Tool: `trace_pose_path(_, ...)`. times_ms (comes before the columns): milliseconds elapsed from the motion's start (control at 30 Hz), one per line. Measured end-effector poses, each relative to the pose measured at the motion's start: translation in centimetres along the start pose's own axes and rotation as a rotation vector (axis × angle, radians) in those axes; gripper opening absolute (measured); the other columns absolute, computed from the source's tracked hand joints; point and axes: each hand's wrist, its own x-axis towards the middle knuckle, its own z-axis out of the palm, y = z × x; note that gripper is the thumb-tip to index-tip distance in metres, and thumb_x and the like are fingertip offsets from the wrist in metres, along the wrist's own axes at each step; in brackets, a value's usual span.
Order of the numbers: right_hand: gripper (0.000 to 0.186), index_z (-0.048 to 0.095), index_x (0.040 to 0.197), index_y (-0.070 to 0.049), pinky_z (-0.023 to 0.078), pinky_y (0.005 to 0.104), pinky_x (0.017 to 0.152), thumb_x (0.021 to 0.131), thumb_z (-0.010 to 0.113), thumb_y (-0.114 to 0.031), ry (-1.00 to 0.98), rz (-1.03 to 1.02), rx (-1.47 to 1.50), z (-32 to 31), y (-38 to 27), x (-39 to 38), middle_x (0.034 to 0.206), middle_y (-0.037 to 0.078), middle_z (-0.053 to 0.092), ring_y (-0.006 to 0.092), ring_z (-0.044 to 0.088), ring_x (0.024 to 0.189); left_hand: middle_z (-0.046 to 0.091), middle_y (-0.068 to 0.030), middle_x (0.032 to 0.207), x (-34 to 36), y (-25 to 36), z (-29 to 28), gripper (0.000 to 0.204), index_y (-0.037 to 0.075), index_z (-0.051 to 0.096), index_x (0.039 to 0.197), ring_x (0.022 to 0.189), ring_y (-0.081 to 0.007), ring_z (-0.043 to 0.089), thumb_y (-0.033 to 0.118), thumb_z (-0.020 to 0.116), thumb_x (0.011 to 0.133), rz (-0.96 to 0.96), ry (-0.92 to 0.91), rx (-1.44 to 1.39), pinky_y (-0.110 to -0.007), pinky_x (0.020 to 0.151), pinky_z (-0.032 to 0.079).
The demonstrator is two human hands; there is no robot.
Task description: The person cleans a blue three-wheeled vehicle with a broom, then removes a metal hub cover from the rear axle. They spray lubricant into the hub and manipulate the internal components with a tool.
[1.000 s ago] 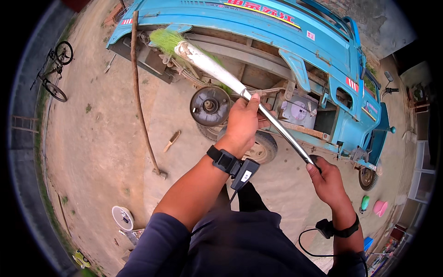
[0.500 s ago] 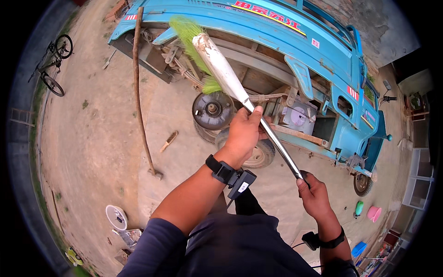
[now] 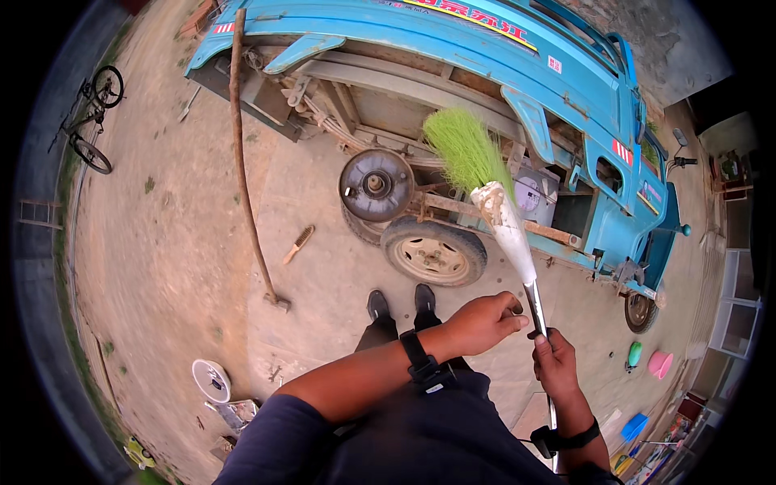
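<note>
My right hand (image 3: 554,362) is wrapped round the chrome handle of a broom (image 3: 531,301), which has a worn white socket (image 3: 503,223) and bushy green bristles (image 3: 463,148). The broom slants up and away over the side of a blue three-wheeled cargo vehicle (image 3: 590,89). My left hand (image 3: 487,323) is just left of the handle, fingers loosely curved and apart, holding nothing. Beyond the hands are the vehicle's round metal brake drum (image 3: 377,183) and a wheel (image 3: 432,250) below it; the bristles hide part of the underframe.
A long wooden pole (image 3: 243,162) stands over a small brush (image 3: 299,243). Around the yard are a bicycle (image 3: 89,133), a white basin (image 3: 212,380), a pink bucket (image 3: 660,364), a green container (image 3: 634,353) and a blue object (image 3: 634,426). My shoes (image 3: 377,304) are on concrete.
The broom has swung from a diagonal to steeper, its bristles moving right and down. My left hand has let go of the handle and moved down and right. My right hand is lower.
</note>
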Motion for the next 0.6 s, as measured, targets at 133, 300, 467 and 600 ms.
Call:
trace_pose_path(133,0.032,0.063,0.101,-0.004,0.029,0.0219,0.044,0.107,0.056,-0.035,0.051,-0.014,-0.039,-2.4,5.8,-2.1,0.059,-0.008,0.045,0.0015,0.037,0.048,0.070,-0.0075,0.095,-2.7,-3.8,-4.0,0.033,-0.002,0.060,0.116,0.087,-0.0151,0.066,0.029,0.060,0.104,-0.166,-0.002,0.040,-0.031,0.079,0.054)
trace_pose_path(300,0.035,0.062,0.092,-0.007,0.029,0.0223,0.042,0.105,0.058,-0.039,0.092,0.039,-0.083,-4.7,13.4,-6.7,0.056,-0.007,0.044,0.0022,0.037,0.045,0.073,-0.0133,0.097,-8.1,-8.3,-8.9,0.042,-0.005,0.059,0.115,0.086,-0.0209,0.071,0.034,0.063,0.102,-0.383,0.169,0.080,-0.035,0.081,0.055)
trace_pose_path(467,0.026,0.068,0.085,-0.005,0.033,0.0241,0.051,0.103,0.062,-0.023,0.138,0.361,-0.035,-4.1,17.8,-10.7,0.062,-0.006,0.053,0.0027,0.044,0.057,0.073,-0.0106,0.099,-13.8,-16.1,-11.7,0.037,-0.002,0.060,0.119,0.087,-0.0181,0.071,0.031,0.061,0.103,-0.581,0.268,0.023,-0.032,0.079,0.056)
trace_pose_path(600,0.030,0.065,0.087,-0.006,0.030,0.0254,0.039,0.104,0.061,-0.031,0.135,0.575,0.024,-3.6,24.6,-11.1,0.054,-0.004,0.046,0.0057,0.040,0.042,0.073,-0.0105,0.099,-15.7,-21.2,-11.2,0.040,-0.003,0.060,0.120,0.088,-0.0188,0.072,0.034,0.060,0.103,-0.743,0.326,-0.111,-0.031,0.078,0.057)
